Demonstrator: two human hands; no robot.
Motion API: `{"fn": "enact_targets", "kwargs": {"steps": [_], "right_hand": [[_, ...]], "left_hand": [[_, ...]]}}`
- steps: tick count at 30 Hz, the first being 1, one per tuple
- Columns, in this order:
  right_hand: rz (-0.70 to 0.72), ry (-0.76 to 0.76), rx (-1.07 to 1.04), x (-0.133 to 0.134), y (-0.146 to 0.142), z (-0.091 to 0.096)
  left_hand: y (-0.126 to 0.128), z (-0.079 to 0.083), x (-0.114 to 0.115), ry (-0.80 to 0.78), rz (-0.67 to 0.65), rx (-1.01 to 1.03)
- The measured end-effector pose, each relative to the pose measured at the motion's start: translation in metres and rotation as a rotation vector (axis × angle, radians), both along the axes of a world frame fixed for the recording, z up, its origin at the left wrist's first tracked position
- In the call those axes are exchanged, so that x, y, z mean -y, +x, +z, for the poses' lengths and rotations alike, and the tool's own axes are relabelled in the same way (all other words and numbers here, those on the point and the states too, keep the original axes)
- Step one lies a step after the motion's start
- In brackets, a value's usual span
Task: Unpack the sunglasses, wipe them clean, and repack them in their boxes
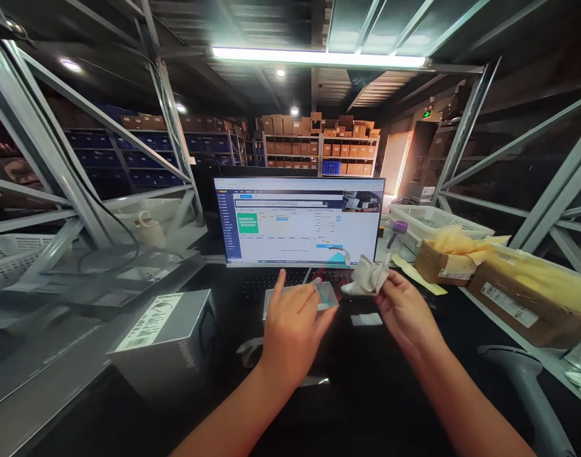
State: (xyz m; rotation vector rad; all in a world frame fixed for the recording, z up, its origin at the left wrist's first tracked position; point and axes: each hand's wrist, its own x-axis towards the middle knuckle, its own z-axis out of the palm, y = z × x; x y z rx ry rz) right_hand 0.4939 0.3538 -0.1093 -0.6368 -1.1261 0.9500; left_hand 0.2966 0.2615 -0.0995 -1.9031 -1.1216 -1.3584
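My left hand (293, 327) grips a shallow, clear box (328, 296) from above, its thumb along the near right edge and one finger raised. What lies inside the box is mostly hidden by the hand. Between the fingertips of my right hand (404, 308) is a crumpled white cloth (369, 277), held up to the right of the box. A small white packet (366, 319) lies on the black table below the cloth. Left of my left wrist, a crumpled clear piece (250, 350) rests on the table, partly covered by the wrist.
Behind the hands stand a keyboard (257, 284) and a lit monitor (295, 222). A grey box (176, 336) with a label is at left. On the right are a handheld scanner (516, 365), cartons (514, 298) with yellow wrapping, and a white basket (437, 222).
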Motion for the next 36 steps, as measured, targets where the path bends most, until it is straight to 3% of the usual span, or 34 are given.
{"fn": "enact_targets", "kwargs": {"steps": [5,7,9,12,15,17,20,24,27,32,36], "right_hand": [[0.377,-0.170,-0.080,0.050,-0.038,-0.007],[0.419,-0.186,-0.026,0.064,-0.047,-0.009],[0.352,-0.125,0.094,0.069,-0.049,-0.010],[0.129,-0.013,0.247,0.064,-0.042,-0.010],[-0.079,0.076,0.310,0.055,-0.025,-0.002],[-0.140,0.098,0.332,0.049,-0.009,0.007],[-0.130,0.076,0.406,0.041,0.018,0.023],[0.065,0.020,0.542,0.041,0.030,0.032],[0.137,0.058,0.694,0.051,0.018,0.028],[0.225,0.298,0.939,0.074,-0.004,0.023],[0.380,0.438,0.989,0.079,-0.008,0.023]], "left_hand": [[0.002,-0.005,-0.001,-0.012,0.111,-0.063],[0.005,-0.008,-0.001,-0.021,0.124,-0.079],[0.009,-0.011,0.000,-0.055,0.092,-0.090],[0.015,-0.011,0.003,-0.218,-0.006,-0.099],[0.015,-0.007,0.007,-0.393,-0.060,-0.147],[0.008,-0.001,0.009,-0.408,-0.038,-0.187],[-0.008,0.008,0.012,-0.306,0.106,-0.198],[-0.018,0.017,0.016,-0.199,0.271,-0.228],[-0.012,0.017,0.020,-0.189,0.191,-0.364],[-0.004,0.019,0.026,-0.299,-0.054,-0.632],[-0.006,0.026,0.027,-0.383,-0.208,-0.593]]}}
